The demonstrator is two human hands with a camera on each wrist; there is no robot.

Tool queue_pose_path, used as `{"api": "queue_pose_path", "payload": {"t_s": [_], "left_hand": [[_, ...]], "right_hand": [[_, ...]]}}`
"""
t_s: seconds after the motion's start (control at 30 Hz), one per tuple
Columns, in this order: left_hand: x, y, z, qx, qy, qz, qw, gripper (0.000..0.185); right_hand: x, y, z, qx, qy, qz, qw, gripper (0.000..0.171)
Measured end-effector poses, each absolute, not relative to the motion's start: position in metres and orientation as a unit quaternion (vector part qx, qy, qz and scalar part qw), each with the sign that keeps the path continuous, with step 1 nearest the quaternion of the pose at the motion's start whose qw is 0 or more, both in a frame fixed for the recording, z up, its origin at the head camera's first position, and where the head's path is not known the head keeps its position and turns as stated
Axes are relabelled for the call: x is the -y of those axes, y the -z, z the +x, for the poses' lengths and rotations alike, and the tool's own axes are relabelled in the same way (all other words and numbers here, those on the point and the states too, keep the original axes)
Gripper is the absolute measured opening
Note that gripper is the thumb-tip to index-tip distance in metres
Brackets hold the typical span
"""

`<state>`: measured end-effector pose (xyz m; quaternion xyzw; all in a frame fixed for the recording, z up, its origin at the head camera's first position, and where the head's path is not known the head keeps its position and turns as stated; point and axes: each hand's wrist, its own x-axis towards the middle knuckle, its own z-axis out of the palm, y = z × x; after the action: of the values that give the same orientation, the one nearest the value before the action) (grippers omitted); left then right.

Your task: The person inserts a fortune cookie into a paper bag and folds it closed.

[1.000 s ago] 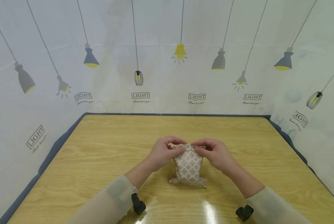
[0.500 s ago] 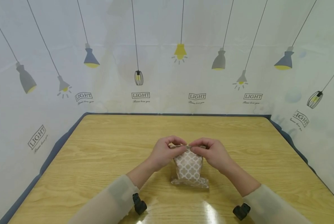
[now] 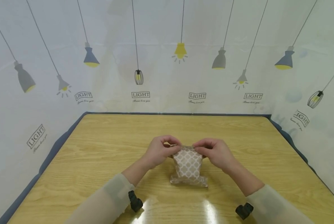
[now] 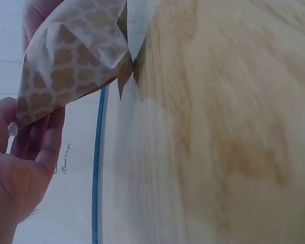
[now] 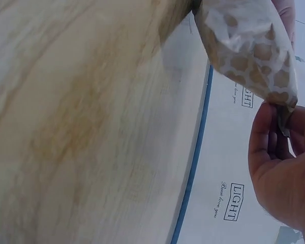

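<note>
A small beige packaging bag (image 3: pixel 188 165) with a white lattice pattern stands upright on the wooden table, its crinkled bottom edge spread out. My left hand (image 3: pixel 159 151) pinches the top edge near its left corner between thumb and fingers. At the opposite corner my right hand (image 3: pixel 218 155) pinches the same edge, which is folded over in a narrow strip. In the left wrist view the bag (image 4: pixel 66 68) looks full and bulging above the left hand (image 4: pixel 23 175). The right wrist view shows a corner of the bag (image 5: pixel 254 56) between the right thumb and fingers. Its contents are hidden.
The wooden table (image 3: pixel 113 140) reaches back to a white curtain (image 3: pixel 161 68) printed with lamps, which surrounds it on the back and sides. Black wrist cameras (image 3: pixel 135 201) sit at both sleeves.
The left hand has slid slightly left along the top edge, and the hands are a little farther apart. The strip along the top now shows between them, folded over. The bag stays in place.
</note>
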<state>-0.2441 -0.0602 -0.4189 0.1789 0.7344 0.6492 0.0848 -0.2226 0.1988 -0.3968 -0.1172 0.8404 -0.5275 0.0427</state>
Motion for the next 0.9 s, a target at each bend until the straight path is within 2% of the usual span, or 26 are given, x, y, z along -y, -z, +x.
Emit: {"api": "queue_pose_path", "payload": {"t_s": [0.1,0.3,0.57,0.9], "left_hand": [[0.061,0.419,-0.245,-0.740,-0.642,0.181,0.081,0.015],[0.064,0.423,-0.245,-0.748,-0.639,0.164,0.066,0.015],[0.069,0.426,-0.251,-0.708,-0.683,0.161,0.086,0.019],[0.066,0.429,-0.262,-0.699,-0.699,0.113,0.099,0.015]], "right_hand": [[-0.200,0.397,-0.224,-0.833,0.537,-0.118,0.059,0.022],[-0.208,0.396,-0.227,-0.805,0.569,-0.102,0.130,0.030],[-0.215,0.396,-0.230,-0.810,0.574,-0.075,0.088,0.030],[-0.217,0.397,-0.240,-0.808,0.573,-0.074,0.119,0.034]]}}
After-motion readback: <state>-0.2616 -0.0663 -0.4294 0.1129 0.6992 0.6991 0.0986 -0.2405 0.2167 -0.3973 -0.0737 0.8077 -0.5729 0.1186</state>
